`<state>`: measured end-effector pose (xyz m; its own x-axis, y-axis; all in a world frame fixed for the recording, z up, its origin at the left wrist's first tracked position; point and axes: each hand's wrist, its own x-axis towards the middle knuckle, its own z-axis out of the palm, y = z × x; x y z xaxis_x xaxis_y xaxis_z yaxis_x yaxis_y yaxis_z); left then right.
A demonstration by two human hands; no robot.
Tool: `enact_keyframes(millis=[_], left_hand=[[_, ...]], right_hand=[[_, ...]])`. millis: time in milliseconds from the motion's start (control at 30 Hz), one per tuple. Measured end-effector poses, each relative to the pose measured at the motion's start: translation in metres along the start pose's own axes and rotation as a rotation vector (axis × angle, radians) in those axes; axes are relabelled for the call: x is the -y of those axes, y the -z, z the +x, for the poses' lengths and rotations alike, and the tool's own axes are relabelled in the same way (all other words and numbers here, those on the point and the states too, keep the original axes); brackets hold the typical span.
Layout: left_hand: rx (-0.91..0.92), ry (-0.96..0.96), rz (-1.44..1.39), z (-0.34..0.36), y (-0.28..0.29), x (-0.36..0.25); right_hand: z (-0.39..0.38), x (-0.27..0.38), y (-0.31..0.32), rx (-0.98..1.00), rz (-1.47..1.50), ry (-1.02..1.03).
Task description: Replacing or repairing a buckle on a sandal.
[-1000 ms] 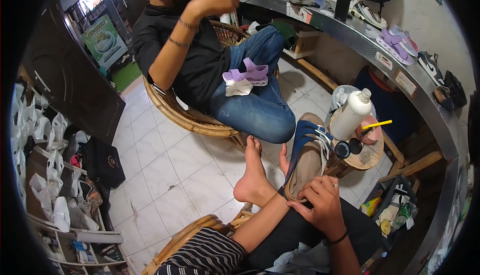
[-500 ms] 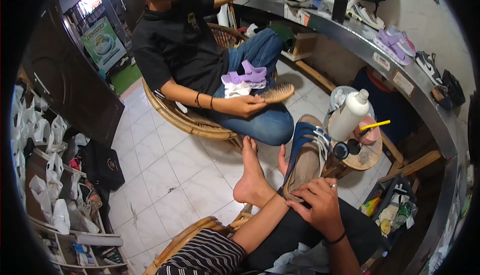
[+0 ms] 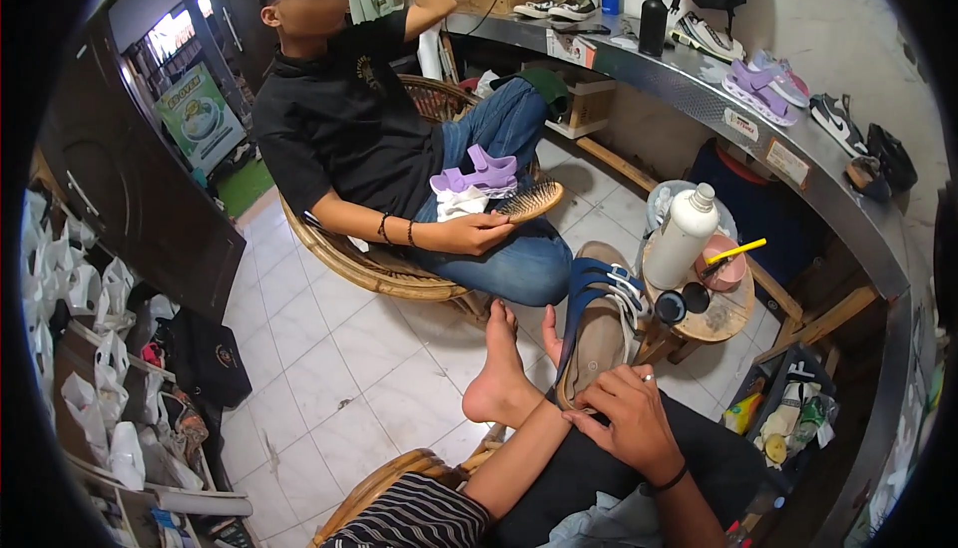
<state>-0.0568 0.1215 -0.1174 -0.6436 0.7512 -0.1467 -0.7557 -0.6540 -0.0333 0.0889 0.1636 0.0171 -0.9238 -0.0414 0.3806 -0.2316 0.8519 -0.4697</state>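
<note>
A blue strapped sandal (image 3: pixel 601 336) with a tan insole and white laces or thin straps rests over my lap, toe end pointing away. From the lower left my left forearm reaches under it; only part of my left hand (image 3: pixel 552 336) shows past the sandal's left side, seemingly the thumb, with the other fingers hidden behind the sole. At the heel end, my right hand (image 3: pixel 629 414) has its fingers curled over the edge of the insole and the thumb against the rim. Anything small between those fingertips is hidden. A bare foot (image 3: pixel 496 373) lies left of the sandal.
A seated person (image 3: pixel 344 139) opposite holds a wooden brush (image 3: pixel 531 202), with a purple sandal (image 3: pixel 479 171) on the lap. Right of my sandal, a round stool (image 3: pixel 733 320) bears a white bottle (image 3: pixel 681 239) and a pink bowl (image 3: pixel 722 264). Shoes line the curved counter (image 3: pixel 689 89).
The view has shifted slightly, moving most things a little within it. My right hand stays at the sandal's heel, its fingers slightly moved. The other person's arm remains raised.
</note>
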Motion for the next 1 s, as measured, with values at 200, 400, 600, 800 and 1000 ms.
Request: enact_keyframes(millis=[200, 400, 600, 800, 1000], left_hand=[[-0.075, -0.21, 0.285, 0.01, -0.007, 0.007], [0.244, 0.023, -0.079, 0.0, -0.023, -0.001], [0.34, 0.079, -0.16, 0.004, -0.009, -0.003], [0.354, 0.048, -0.208, 0.004, -0.01, -0.005], [0.373, 0.02, -0.257, 0.008, -0.011, -0.006]], right_hand=[[0.0, -0.01, 0.006, -0.028, -0.04, -0.011], [0.003, -0.008, 0.019, -0.037, -0.032, -0.012], [-0.004, 0.001, 0.015, 0.009, -0.046, -0.045], [-0.01, 0.009, 0.01, 0.109, -0.053, 0.018], [-0.011, 0.011, 0.006, 0.055, -0.067, 0.056]])
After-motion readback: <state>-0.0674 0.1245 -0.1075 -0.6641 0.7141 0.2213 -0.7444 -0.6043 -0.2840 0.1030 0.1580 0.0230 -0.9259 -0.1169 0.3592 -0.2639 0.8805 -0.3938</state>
